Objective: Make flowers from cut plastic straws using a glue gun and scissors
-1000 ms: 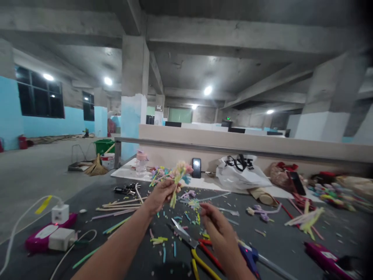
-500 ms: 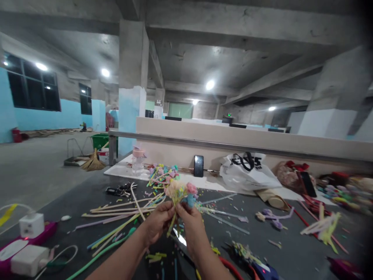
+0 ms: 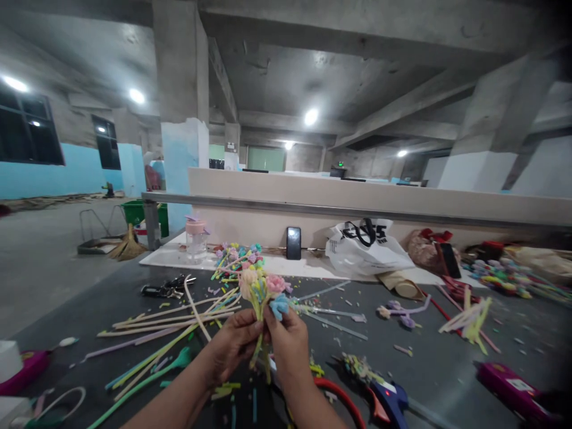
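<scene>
Flowers are cream/pink/blue, stems yel-grn. Glue gun is dk blue, trigger orange. Bag is wht, lettering blk.

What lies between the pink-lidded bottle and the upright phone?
In the head view, a heap of multicoloured fuzzy pieces lies between the pink-lidded bottle and the upright phone, nearer the bottle.

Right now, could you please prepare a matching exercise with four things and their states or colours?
1. flower bunch
2. glue gun
3. carrier bag
4. drinking bottle

A. white, with black lettering
B. clear, with a pink lid
C. held between left hand and right hand
D. dark blue, showing a small red light

Pairs: 1-C, 2-D, 3-A, 4-B
</scene>
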`<state>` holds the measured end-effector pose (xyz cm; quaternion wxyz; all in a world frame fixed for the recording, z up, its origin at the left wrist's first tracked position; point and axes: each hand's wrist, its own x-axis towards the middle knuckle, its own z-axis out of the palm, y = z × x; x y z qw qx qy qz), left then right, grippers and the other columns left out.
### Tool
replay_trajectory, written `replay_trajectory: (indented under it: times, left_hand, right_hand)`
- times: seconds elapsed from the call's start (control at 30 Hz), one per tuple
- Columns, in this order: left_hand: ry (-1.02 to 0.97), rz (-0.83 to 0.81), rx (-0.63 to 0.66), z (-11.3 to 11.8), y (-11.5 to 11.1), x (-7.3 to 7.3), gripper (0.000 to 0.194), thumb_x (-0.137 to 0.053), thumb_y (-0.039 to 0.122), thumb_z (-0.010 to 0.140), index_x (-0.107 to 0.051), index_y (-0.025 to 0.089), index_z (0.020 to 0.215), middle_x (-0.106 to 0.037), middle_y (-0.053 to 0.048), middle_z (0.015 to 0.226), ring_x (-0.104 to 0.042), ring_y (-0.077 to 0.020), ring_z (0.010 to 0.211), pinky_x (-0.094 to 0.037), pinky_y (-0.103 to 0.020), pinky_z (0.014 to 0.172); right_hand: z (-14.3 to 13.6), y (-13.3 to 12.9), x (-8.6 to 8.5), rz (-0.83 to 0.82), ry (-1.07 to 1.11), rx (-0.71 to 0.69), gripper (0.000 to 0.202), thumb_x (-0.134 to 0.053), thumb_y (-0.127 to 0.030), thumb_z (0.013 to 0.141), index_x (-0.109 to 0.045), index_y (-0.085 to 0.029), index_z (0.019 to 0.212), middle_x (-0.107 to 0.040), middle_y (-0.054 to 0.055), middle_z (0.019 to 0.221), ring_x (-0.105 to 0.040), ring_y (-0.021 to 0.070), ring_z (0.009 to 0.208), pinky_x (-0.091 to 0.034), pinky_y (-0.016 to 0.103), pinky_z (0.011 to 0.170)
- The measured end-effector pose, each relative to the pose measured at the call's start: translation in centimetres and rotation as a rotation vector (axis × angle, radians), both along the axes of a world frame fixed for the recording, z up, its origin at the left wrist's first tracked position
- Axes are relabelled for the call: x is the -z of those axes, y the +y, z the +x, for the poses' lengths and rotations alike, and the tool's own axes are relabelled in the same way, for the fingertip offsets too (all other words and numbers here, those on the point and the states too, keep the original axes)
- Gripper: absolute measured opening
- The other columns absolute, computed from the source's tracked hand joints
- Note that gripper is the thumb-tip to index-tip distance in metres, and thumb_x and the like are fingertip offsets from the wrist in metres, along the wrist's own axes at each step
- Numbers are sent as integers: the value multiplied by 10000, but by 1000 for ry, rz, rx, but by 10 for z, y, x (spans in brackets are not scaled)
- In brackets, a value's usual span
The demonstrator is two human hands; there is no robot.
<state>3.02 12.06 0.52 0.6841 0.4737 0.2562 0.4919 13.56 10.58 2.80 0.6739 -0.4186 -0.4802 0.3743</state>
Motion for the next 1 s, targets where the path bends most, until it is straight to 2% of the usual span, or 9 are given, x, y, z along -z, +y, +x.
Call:
replay_trajectory:
  times: [0.1, 0.2, 0.3, 0.47, 0.53, 0.7, 0.83, 0.93, 1.0]
  left_hand:
    - [5, 12, -12, -1, 0, -2, 245, -704, 383, 632, -657, 149, 688, -565, 5, 548, -349, -30, 352, -228, -176, 358]
    - [6, 34, -25, -2, 0, -3, 210, -686, 353, 657, -649, 146, 657, -551, 19, 540, -285, -17, 341, -157, -176, 345]
    - [6, 56, -48, -4, 0, -3, 179, -671, 314, 683, -643, 143, 643, -513, 39, 505, -259, -13, 360, -146, -170, 365]
    - [27, 77, -94, -4, 1, 1, 212, -689, 310, 668, -604, 132, 589, -442, 59, 428, -278, -16, 360, -161, -166, 373]
    - [37, 73, -122, -4, 2, 2, 244, -683, 335, 672, -576, 139, 574, -400, 71, 390, -286, -22, 345, -157, -164, 361]
    - [56, 71, -217, -5, 4, 1, 255, -672, 371, 670, -542, 162, 602, -417, 77, 389, -314, -32, 320, -174, -158, 329]
    - [88, 89, -289, -8, 7, -3, 278, -667, 403, 655, -541, 160, 609, -439, 77, 405, -300, -21, 309, -150, -149, 320]
    - [149, 112, -358, -11, 10, -6, 304, -648, 442, 649, -557, 152, 642, -553, 36, 524, -309, -16, 306, -146, -158, 314]
    - [202, 141, -455, -18, 12, -10, 328, -626, 471, 653, -576, 150, 695, -592, 17, 602, -325, -18, 314, -165, -166, 317]
  right_hand:
    - [0, 0, 1, -21, 63, -48, 257, -672, -406, 660, -620, -156, 638, -522, -36, 530, -443, 113, 523, -337, 212, 477]
    - [0, 0, 2, -64, 255, -206, 271, -697, -391, 646, -574, -160, 578, -444, -68, 455, -354, 77, 438, -294, 200, 442]
    - [-1, 2, 3, -84, 397, -347, 237, -747, -340, 588, -601, -157, 627, -480, -63, 498, -361, 70, 444, -306, 193, 453]
    - [-1, 3, 5, -88, 451, -428, 200, -756, -284, 580, -605, -153, 600, -466, -70, 487, -369, 58, 446, -322, 178, 471]
    - [-1, 4, 5, -80, 473, -434, 176, -753, -264, 586, -615, -160, 617, -497, -66, 510, -407, 63, 467, -352, 181, 502]
    - [-1, 5, 5, -76, 502, -430, 162, -730, -274, 630, -657, -173, 734, -620, -22, 638, -544, 110, 588, -428, 226, 620]
    - [-1, 5, 4, -103, 506, -415, 174, -732, -290, 624, -654, -157, 704, -639, 7, 628, -583, 146, 589, -447, 250, 587]
    - [2, 7, 2, -98, 546, -304, 191, -756, -285, 586, -651, -166, 694, -641, -14, 619, -584, 130, 580, -441, 223, 561]
    - [6, 10, 2, -69, 597, -203, 208, -769, -280, 561, -645, -187, 699, -642, -47, 632, -578, 102, 596, -435, 193, 575]
